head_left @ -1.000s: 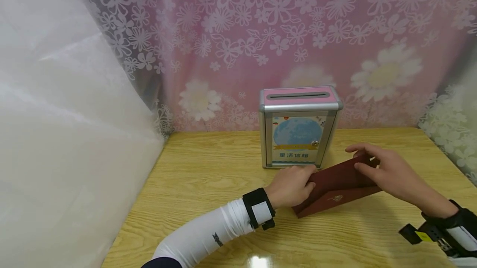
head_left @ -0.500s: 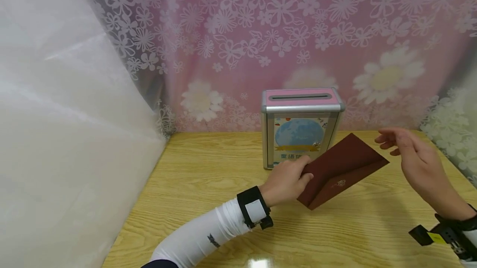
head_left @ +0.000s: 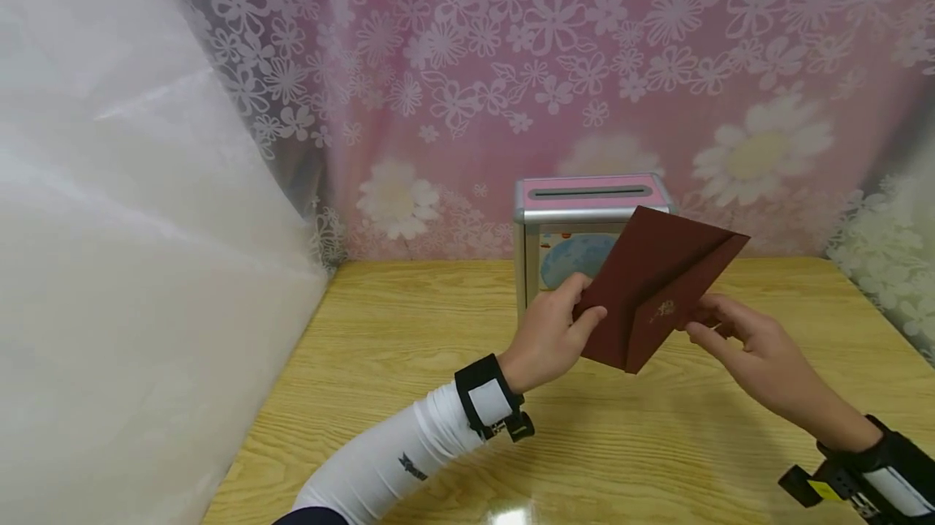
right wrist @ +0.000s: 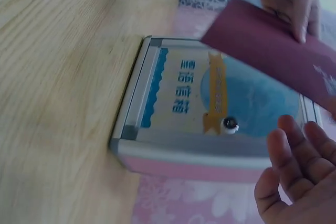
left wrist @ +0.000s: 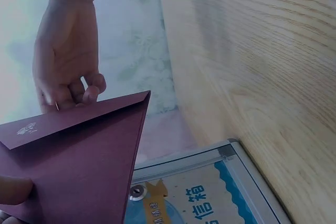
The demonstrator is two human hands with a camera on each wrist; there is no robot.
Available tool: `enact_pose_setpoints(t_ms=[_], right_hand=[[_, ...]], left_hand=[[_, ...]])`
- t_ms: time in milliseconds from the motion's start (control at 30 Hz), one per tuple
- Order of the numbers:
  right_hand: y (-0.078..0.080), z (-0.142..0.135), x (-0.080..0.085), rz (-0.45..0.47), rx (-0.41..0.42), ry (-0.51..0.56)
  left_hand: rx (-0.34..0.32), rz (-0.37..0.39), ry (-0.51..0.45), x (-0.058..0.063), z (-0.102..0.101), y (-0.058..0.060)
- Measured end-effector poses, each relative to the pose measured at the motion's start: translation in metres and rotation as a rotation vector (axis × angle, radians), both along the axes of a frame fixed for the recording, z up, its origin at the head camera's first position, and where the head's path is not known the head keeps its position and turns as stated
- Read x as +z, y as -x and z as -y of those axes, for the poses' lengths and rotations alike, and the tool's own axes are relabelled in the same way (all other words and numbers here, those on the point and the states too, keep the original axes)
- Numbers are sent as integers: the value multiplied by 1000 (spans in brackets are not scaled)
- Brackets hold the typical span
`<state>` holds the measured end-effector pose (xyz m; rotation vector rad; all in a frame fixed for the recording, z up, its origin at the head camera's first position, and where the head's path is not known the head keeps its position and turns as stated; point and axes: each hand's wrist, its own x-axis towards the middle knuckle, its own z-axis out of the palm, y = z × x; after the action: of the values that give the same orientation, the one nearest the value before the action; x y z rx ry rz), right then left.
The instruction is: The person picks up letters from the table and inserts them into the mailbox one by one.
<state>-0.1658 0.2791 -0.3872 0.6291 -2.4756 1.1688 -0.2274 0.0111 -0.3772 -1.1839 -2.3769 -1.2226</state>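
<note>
My left hand [head_left: 544, 338] pinches a dark red envelope [head_left: 657, 273] by its left end, thumb on the near face. The envelope is tilted, with its folded flap and a small pale emblem facing me. In the left wrist view, the left thumb [left wrist: 13, 190] lies across the paper. My right hand [head_left: 752, 355] is at the envelope's lower right edge, fingertips right by the paper. The right wrist view shows the right hand's fingers [right wrist: 296, 153] spread and loosely bent. Behind the envelope stands a silver-framed letter box [head_left: 593, 194] with a pink slotted top, its front partly hidden.
The letter box stands on a wood-grain table [head_left: 409, 322], its small lock [right wrist: 229, 124] on the front panel. A pink flowered curtain [head_left: 467, 95] hangs behind the table. White sheeting [head_left: 146, 265] hangs along the left side.
My left hand has lifted and turned the envelope upward, so it now overlaps the letter box's front. The right hand came off the envelope, moved right, then returned to its lower right edge.
</note>
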Motion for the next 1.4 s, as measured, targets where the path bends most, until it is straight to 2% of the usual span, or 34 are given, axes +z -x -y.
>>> enact_pose_setpoints(t_ms=[133,367,500,767,1033,1400], right_hand=[[2,9,5,-59,-61,-89],[7,15,29,-147,-120,-109],[14,19,48,-228,-126,-87],[36,27,89,-414,-148,-98],[54,31,126,-385,-190,-111],[83,39,156,-451,-217,-75]], left_hand=[[-4,1,-42,4,-1,0],[-52,-16,-120,20,-4,5],[-69,-22,-152,34,-5,10],[-22,-85,-194,69,-6,25],[39,-119,-220,103,-5,41],[112,-109,-264,131,-8,61]])
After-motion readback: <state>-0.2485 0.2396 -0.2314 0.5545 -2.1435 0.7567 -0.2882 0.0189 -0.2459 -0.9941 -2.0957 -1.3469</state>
